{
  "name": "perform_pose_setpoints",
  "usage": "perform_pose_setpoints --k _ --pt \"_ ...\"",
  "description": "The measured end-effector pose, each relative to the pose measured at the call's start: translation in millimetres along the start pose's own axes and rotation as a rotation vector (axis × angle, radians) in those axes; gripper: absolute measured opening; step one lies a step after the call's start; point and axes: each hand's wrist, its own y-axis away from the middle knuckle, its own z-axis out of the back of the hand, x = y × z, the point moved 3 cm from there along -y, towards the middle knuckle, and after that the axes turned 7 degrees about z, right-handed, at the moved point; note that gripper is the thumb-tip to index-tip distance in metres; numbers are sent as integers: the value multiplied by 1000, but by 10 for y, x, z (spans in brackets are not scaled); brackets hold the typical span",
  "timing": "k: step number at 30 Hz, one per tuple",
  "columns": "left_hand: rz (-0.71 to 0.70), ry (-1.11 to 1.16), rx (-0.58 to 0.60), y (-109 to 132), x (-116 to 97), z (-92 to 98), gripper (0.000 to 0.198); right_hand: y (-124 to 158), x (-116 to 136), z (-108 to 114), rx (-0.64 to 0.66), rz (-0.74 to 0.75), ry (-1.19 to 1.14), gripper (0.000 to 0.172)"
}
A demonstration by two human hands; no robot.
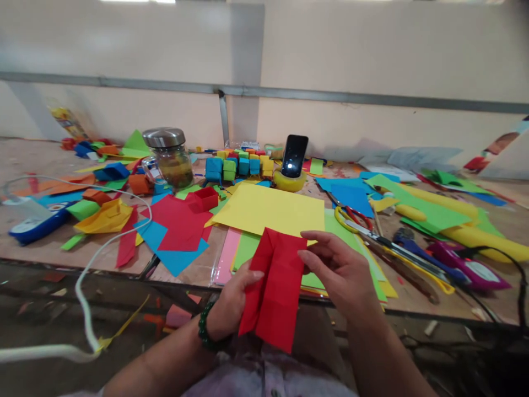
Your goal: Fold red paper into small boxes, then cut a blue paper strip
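Paper (283, 284), red, folded, long axis pointing forward, slightly rightward

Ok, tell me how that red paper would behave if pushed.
The red paper is probably light, being thin sheet. It may bend easily, yet seems stiffer where it is folded. Its left flap, standing apart at the bottom, could swing if nudged below the left hand.

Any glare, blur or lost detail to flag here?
Head view: bright reflection on the phone; head view: blown-out light at the top edge; head view: lower right corner sunk in darkness; head view: folds in the red paper readable.
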Motion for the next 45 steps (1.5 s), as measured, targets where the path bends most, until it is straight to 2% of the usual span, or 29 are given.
perform_pose_setpoints --k 3,6,8,10,14,16,27,32,45 --pt "-45 -149 -177 13 76 185 27 -38 -25 23 -25 -4 56 30" --pt "-144 -404 -196 32 79 285 25 -66 -44 4 13 -102 -44 41" --pt "-181 -502 -176 43 37 270 24 -71 -43 -15 37 -172 -128 47" --pt "-146 -484 -129 43 -10 192 26 -67 -36 -25 44 -210 -167 48" --pt "24 -312 20 15 -31 -16 33 -56 -27 -32 28 -216 -164 51" --pt "56 -288 45 -1 -14 -53 33 -53 -23 -41 16 -208 -161 52" --pt "22 -447 17 58 -42 -54 36 -46 -2 -102 -18 -176 -140 53" --pt "-13 -519 11 40 -54 -55 30 -38 -26 -117 -23 -147 -106 50" --pt "-9 -493 -20 10 -40 -18 27 -26 18 -163 -76 -95 -31 43"
